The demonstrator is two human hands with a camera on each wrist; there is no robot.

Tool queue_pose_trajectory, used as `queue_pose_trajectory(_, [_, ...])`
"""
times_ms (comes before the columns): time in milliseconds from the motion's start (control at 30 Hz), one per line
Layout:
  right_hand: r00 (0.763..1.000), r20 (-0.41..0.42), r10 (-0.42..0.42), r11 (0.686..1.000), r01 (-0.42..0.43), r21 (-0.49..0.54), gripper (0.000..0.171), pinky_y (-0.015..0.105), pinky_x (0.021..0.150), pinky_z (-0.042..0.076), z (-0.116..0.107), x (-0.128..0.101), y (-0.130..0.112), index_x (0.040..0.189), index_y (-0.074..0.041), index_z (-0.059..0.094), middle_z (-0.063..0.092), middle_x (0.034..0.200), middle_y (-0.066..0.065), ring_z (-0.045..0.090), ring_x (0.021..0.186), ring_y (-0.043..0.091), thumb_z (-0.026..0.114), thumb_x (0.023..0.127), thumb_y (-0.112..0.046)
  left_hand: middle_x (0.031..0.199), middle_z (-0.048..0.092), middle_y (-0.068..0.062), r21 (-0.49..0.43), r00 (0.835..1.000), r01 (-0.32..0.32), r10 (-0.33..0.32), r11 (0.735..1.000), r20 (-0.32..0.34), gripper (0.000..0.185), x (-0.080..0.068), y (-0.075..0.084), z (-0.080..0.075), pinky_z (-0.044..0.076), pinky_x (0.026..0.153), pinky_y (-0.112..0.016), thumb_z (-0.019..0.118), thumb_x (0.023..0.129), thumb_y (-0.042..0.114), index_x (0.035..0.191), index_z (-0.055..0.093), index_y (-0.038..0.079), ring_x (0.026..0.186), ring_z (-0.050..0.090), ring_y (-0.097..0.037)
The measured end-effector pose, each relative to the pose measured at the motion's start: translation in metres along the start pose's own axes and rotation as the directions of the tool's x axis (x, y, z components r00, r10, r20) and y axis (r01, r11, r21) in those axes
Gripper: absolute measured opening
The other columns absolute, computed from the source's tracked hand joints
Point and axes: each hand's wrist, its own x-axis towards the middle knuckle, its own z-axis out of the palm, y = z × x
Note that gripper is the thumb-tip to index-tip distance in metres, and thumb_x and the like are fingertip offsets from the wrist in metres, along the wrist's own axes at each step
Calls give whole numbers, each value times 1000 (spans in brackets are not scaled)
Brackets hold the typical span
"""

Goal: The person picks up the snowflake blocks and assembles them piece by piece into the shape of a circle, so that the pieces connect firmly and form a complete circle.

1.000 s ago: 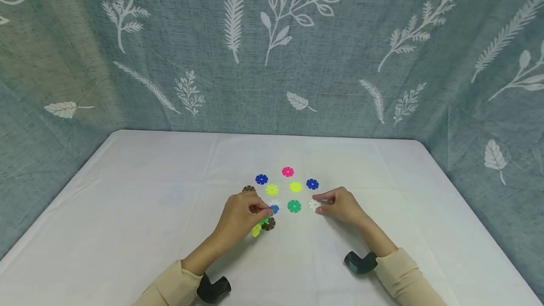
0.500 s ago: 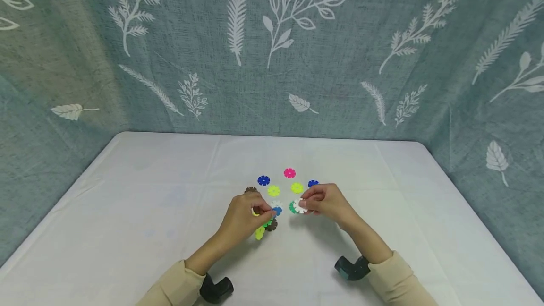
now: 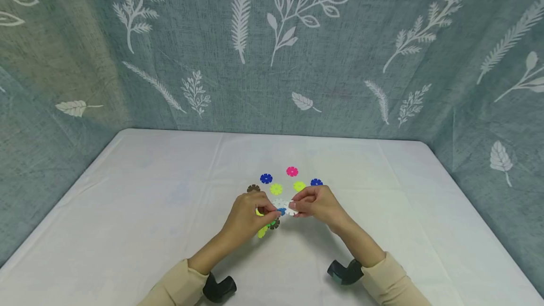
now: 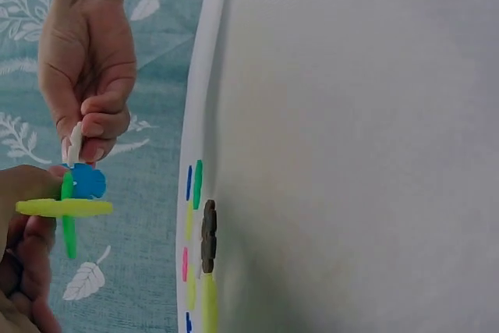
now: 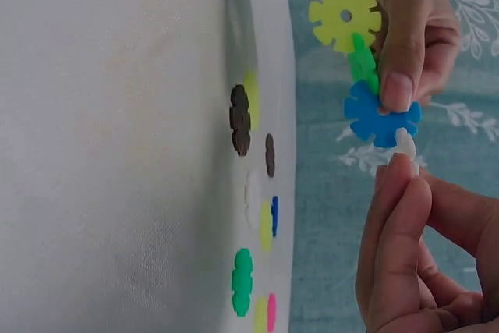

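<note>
My left hand (image 3: pixel 272 210) holds up a small cluster of notched plastic discs: a yellow disc (image 5: pixel 345 15), a green disc (image 5: pixel 362 64) and a blue disc (image 3: pixel 282 211). My right hand (image 3: pixel 294 207) pinches a white disc (image 3: pixel 291 210) edge-on against the rim of the blue disc (image 4: pixel 88 181). In the right wrist view the white disc (image 5: pixel 405 146) meets the blue disc (image 5: pixel 380 115) just above my right fingertips (image 5: pixel 398 193). Both hands hover just above the white table (image 3: pixel 148 192).
Loose discs lie flat behind the hands: blue (image 3: pixel 266 178), pink (image 3: pixel 292 171), dark blue (image 3: pixel 316 182), two yellow (image 3: pixel 276 189), brown (image 3: pixel 253 188), white (image 3: pixel 278 202). A brown disc (image 3: pixel 275 224) and a yellow disc (image 3: pixel 262 232) lie under my left hand. Patterned curtains surround the table.
My right hand lifted the white disc off the table and carried it left to the blue disc in my left hand. The left hand stayed nearly still.
</note>
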Motion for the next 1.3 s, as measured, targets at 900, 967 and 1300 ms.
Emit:
queue_pose_trajectory(900, [985,164,-51,998,45,45,21,24,61,53,11,7,11,93,10,63,69,72,2,61,59,7,67,82,-8,76,66,-13,-202,876,412,-325,888,356,23,6,-11,-18,43,58,-20,64,85,20,84,72,-1,65,49,-6])
queue_pose_trajectory(967, [983,174,-64,997,54,60,21,24,61,53,13,7,11,93,10,62,69,71,1,61,59,7,66,82,-7,78,66,-14,-226,848,451,-337,863,409,24,5,-13,-18,44,61,-21,63,85,20,84,71,-2,67,50,-7])
queue_pose_trajectory(1300, [974,202,-99,992,81,96,24,23,62,52,30,12,8,96,10,62,69,74,1,61,60,7,66,83,-9,69,59,-1,-264,844,460,-325,848,427,22,-1,-17,-25,39,60,-19,60,85,16,79,69,-3,66,46,-7])
